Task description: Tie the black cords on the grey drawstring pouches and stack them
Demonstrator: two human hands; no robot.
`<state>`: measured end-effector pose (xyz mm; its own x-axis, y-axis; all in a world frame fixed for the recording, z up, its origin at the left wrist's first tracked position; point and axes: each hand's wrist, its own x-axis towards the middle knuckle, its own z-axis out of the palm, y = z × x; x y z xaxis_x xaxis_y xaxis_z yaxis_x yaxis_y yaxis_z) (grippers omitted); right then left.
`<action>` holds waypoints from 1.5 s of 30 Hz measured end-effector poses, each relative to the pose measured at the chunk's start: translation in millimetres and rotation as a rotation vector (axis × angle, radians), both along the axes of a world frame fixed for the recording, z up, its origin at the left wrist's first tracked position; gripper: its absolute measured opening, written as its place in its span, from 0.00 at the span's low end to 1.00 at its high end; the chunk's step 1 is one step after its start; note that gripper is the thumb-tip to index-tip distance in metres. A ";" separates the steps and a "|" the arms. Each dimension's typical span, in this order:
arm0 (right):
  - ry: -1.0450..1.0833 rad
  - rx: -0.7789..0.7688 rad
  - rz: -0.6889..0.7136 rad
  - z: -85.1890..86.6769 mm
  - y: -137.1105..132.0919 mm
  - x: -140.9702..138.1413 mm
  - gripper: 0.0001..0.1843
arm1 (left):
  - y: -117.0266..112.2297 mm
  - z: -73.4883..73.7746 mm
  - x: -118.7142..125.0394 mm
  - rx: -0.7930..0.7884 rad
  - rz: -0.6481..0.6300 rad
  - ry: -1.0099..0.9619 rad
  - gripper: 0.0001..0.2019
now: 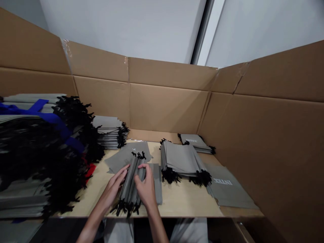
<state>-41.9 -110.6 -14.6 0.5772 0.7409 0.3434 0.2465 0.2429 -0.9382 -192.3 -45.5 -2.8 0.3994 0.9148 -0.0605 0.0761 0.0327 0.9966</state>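
Note:
A bundle of grey fabric drawstring pouches (131, 184) stands on edge on the table, black cord ends showing at its top and bottom. My left hand (115, 185) presses against the bundle's left side with fingers fairly straight. On the other side, my right hand (146, 185) grips the bundle, its thumb and fingers bent over the upper part. Under and beside the bundle lies a flat grey pouch (158, 189), partly hidden by my right hand. Behind it, more flat pouches (124, 158) are spread at an angle.
A large stack of pouches (25, 152) with a blue strap (57, 121) fills the left. A smaller stack (107, 130) stands behind. To the right lie a pouch pile (181, 157), a printed pile (193, 140) and printed pouches (227, 189). Cardboard walls (167, 108) enclose the table.

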 end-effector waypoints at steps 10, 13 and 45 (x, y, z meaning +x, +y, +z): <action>0.013 -0.025 -0.014 1.5 1.0 2.5 0.08 | -0.5 1.9 1.3 0.054 0.009 0.030 0.39; 0.022 -0.012 -0.002 2.6 -0.5 4.1 0.07 | -1.2 3.7 2.2 0.088 0.008 0.033 0.39; 0.071 -0.004 -0.023 0.2 4.0 3.0 0.11 | -1.8 8.4 6.0 0.190 -0.096 -0.003 0.33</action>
<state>-38.8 -106.5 -14.4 0.6168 0.7285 0.2980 0.1851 0.2338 -0.9545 -186.3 -47.3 5.6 0.4848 0.8675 0.1110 0.0670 -0.1634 0.9843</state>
